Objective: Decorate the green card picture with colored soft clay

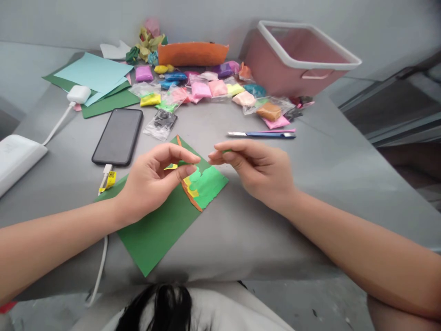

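A dark green sheet [155,239] lies turned at an angle on the grey table, its upper right part covered with light green clay [212,184], some yellow patches and a thin orange-brown strip [191,198]. Over the sheet's left side is my left hand [151,179], thumb and forefinger apart with nothing visible between them. My right hand [262,170], to the right of the sheet, pinches a small bit of green clay [226,151] between thumb and fingers. The fingertips of both hands face each other with a small gap.
A black phone [118,136] with a white cable lies at left, near a white power bank [19,158]. Bagged coloured clay [200,90] spreads along the back beside a pink bin [289,69]. A blue cutter [263,134] lies beyond my right hand.
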The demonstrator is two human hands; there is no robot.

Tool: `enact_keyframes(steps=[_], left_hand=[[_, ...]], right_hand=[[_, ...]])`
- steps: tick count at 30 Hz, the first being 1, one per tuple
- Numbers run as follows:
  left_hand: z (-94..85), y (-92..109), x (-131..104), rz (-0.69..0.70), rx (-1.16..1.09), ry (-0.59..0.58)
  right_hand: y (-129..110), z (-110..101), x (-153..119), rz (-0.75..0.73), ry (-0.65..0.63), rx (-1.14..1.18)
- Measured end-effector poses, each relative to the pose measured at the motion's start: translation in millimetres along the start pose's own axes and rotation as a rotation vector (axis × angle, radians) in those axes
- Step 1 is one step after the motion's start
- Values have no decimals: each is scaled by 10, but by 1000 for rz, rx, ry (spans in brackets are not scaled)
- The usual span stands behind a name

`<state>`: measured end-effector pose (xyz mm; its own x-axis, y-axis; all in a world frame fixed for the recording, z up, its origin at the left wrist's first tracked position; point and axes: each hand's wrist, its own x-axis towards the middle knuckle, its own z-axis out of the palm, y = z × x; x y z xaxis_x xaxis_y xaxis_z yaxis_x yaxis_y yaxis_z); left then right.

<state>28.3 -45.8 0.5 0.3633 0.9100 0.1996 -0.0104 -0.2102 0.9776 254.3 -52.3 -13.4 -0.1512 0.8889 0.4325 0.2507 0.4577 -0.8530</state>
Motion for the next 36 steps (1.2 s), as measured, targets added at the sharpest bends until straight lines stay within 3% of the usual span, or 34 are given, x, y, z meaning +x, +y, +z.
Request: enact_keyframes(steps=[5,11,20,27,32,36], left_hand=[[-17,4,-14,-33,21,5],[-9,15,-5,-16,-14,19],[-11,-12,15,9,24,30],[-13,-2,17,6,45,31],[-9,-12,20,14,54,28],[-8,-11,20,26,60,30]], right_hand=[[1,-3,10,103,34,-20],[6,15,4,61,50,51],[-56,-103,1,-17,-72,-129],[-28,-63,28,-197,81,-182],[2,-61,16,-190,77,-122],[-31,-104,-21,-140,2,-85]])
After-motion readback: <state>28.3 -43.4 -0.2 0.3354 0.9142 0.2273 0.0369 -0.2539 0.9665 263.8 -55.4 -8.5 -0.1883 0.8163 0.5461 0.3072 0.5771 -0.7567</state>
